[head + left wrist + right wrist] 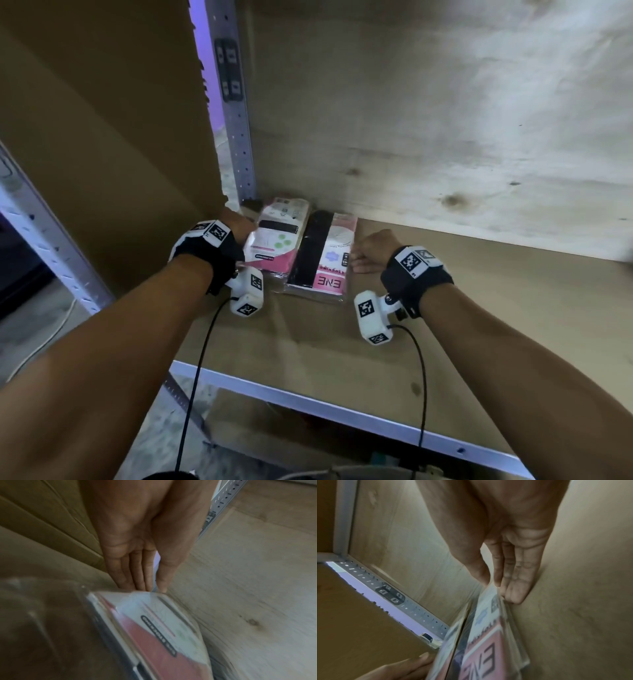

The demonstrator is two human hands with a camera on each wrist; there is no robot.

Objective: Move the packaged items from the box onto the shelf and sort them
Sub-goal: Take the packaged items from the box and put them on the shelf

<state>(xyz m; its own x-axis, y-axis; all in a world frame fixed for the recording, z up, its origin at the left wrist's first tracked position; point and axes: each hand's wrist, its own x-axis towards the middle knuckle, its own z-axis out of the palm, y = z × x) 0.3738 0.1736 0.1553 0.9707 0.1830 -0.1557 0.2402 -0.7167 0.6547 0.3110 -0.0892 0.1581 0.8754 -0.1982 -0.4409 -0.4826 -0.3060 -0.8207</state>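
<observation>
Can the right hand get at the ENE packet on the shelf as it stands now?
Probably yes. The right hand already lies against the right edge of the ENE packet, straight fingers flat on the shelf board beside it. Nothing sits between them; the left hand is at the other packet.

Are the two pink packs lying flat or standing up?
Lying flat. Both pink packs rest face-up, side by side on the shelf board, with the left hand and right hand at their outer edges.
</observation>
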